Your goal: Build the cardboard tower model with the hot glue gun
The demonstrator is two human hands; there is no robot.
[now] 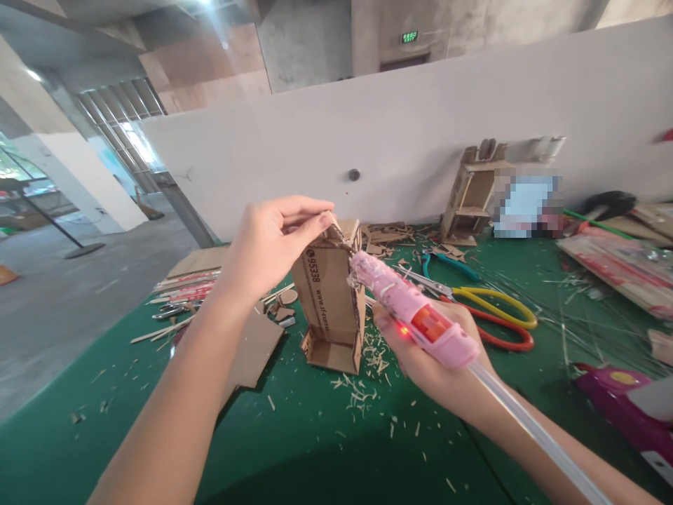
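A small cardboard structure (331, 301) with printed lettering stands upright on the green table in front of me. My left hand (284, 242) pinches a piece of cardboard (335, 229) at its top edge between thumb and fingers. In my right hand (436, 358) is a pink hot glue gun (399, 294), its red light lit and a clear glue stick (531, 421) running out of its back. The nozzle points at the structure's upper right edge, close to my left fingertips; whether it touches cannot be made out.
Scissors with yellow and orange handles (494, 308) and teal-handled pliers (452, 265) lie to the right. A taller cardboard model (470, 196) stands behind. A purple tool (620, 400) lies far right. Wood shavings and a cardboard sheet (257, 351) lie on the green table (294, 442).
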